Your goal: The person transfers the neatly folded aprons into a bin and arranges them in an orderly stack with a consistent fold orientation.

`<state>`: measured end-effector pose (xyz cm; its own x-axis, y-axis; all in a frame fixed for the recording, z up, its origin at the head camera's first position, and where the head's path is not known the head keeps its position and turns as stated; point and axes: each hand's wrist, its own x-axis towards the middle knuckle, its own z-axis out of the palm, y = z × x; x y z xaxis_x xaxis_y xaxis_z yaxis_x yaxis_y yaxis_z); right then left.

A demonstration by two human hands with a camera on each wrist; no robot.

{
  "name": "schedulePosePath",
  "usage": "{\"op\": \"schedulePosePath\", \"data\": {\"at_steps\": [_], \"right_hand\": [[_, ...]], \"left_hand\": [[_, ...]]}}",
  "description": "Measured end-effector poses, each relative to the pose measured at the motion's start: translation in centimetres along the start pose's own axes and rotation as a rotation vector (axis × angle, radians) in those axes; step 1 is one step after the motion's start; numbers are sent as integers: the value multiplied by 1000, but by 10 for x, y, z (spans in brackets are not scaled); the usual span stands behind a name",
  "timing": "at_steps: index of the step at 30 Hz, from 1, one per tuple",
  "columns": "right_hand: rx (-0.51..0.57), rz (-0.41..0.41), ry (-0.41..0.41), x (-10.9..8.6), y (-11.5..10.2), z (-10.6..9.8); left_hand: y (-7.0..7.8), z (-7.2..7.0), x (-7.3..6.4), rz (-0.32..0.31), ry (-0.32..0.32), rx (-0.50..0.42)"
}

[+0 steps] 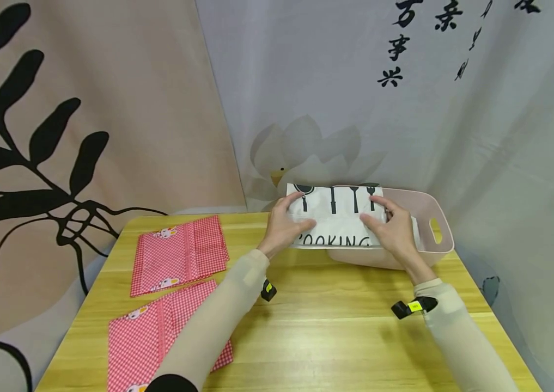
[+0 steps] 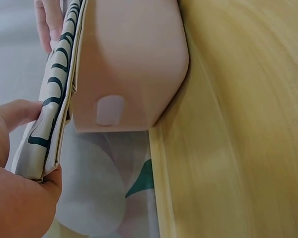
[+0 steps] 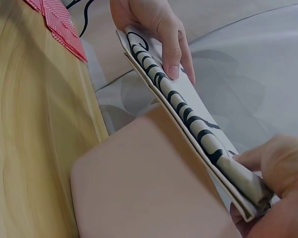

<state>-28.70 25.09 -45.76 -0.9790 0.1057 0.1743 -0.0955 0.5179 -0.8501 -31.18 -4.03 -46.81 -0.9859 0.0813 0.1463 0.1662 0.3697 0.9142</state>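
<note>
Both hands hold a folded white cloth printed with dark kitchen utensils and the lettering "COOKING", raised over the left part of a pale pink plastic bin. My left hand grips its left end, thumb on the printed face and fingers behind. At the other end my right hand grips it the same way. Seen edge-on in the left wrist view, the cloth shows several stacked layers. Something white lies inside the bin beside my right hand; the cloth hides most of the bin's inside.
Two folded red-and-white checked cloths lie on the left of the wooden table, one nearer and partly behind my left forearm. A printed curtain hangs behind the table. The bin stands near the back right edge.
</note>
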Motion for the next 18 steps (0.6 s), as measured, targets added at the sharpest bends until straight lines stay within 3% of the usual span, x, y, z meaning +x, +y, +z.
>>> {"op": "schedulePosePath", "data": {"at_steps": [18], "right_hand": [[-11,37,-2,10,6,-11]], "left_hand": [[5,12,14,19,-17,65]]}}
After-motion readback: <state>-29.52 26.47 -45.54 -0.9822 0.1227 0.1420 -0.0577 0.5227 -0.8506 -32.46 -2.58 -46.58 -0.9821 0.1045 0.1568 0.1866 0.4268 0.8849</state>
